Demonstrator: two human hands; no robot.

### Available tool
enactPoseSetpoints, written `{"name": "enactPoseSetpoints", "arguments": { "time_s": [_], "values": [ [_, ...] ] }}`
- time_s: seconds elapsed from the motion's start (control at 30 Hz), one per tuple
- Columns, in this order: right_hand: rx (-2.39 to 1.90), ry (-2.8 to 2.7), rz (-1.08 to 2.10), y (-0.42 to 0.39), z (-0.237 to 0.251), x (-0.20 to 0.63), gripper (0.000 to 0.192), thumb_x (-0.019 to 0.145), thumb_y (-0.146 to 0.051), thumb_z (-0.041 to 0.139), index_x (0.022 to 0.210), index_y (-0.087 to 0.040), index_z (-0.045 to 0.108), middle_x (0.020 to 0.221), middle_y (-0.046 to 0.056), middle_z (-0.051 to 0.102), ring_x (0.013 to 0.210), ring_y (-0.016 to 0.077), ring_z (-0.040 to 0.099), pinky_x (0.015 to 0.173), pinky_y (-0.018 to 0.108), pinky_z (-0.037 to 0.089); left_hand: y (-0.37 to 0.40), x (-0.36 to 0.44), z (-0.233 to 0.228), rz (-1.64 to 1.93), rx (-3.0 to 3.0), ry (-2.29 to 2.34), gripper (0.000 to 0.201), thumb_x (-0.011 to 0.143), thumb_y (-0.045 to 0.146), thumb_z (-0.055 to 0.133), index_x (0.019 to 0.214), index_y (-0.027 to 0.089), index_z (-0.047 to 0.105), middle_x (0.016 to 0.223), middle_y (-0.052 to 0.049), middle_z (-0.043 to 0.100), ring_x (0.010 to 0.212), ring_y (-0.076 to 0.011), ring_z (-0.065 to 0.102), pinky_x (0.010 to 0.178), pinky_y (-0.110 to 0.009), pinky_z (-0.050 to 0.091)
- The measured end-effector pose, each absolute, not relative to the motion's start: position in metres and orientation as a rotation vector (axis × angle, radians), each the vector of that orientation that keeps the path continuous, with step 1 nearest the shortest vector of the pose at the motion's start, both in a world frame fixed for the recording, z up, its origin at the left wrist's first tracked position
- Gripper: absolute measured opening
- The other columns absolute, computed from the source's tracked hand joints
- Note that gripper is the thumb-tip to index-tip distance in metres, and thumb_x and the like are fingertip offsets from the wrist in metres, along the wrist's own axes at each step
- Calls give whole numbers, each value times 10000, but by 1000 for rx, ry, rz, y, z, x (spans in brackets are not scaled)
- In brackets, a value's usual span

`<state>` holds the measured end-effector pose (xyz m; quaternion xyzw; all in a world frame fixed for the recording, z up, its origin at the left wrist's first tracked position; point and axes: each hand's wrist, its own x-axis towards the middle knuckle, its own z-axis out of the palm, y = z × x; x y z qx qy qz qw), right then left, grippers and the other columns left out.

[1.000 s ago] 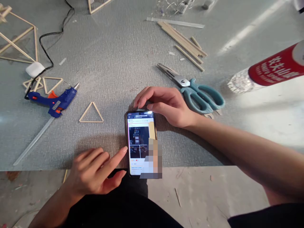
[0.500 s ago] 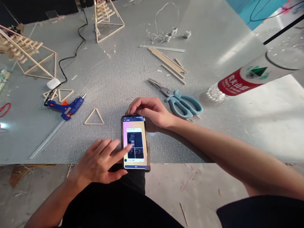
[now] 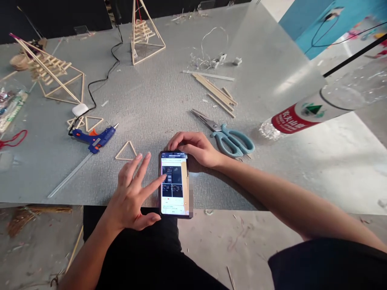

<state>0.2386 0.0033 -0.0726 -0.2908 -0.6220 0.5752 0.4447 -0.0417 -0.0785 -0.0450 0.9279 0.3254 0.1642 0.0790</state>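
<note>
looking down on grey textured tabletop [image 3: 142, 104], streaked w/ glare toward right side, dotted w/ small scraps. at near edge, slightly overhanging at lower end: phone [image 3: 173, 193], lit, face up. spreading left hand [image 3: 128, 199] w/ nothing in grip, index over screen, can't tell if touching. curling right hand [image 3: 195, 149] at phone's top edge, can't tell if gripping or just resting. to left of phone: stick triangle [image 3: 122, 150], then blue glue gun [image 3: 96, 141] w/ clear stick in back. farther off: stepped stick frames [image 3: 50, 70], black cord [image 3: 90, 85] running to far edge. upper right of phone: scissors [image 3: 223, 131], loose sticks [image 3: 213, 88], tangle of thin wire [image 3: 216, 62], tilted-looking bottle [image 3: 290, 119]. behind table: black panels [image 3: 60, 20] at left, blue panel [image 3: 317, 24] w/ cable at right. below: grey floor [image 3: 211, 249], littered w/ bits.
</note>
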Motion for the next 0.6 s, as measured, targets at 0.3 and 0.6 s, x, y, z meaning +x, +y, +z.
{"name": "enactPoseSetpoints", "arguments": {
  "time_s": [0.3, 0.6],
  "values": [
    [-717, -1554, 1426, 4, -73, 240, 142, 914, -145, 579, 929, -168, 718, 944, 58, 740, 888, 166, 683, 804, 330, 537, -78, -51, -43, 472, 2780, 609, 719, 997, 796, 334, 1393, 293, 659, 1722, -116, 240, 1573, -404, 226, 1241, -576, 223],
    [-786, -1642, 1280, 2, -73, 238, 168, 920, -151, 566, 900, -179, 731, 930, 55, 711, 876, 168, 678, 813, 332, 529, -73, -43, -40, 372, 2688, 880, 857, 998, 805, 180, 1606, 248, 416, 1747, -152, 108, 1603, -418, 139, 1241, -603, 226]
  ]
}}
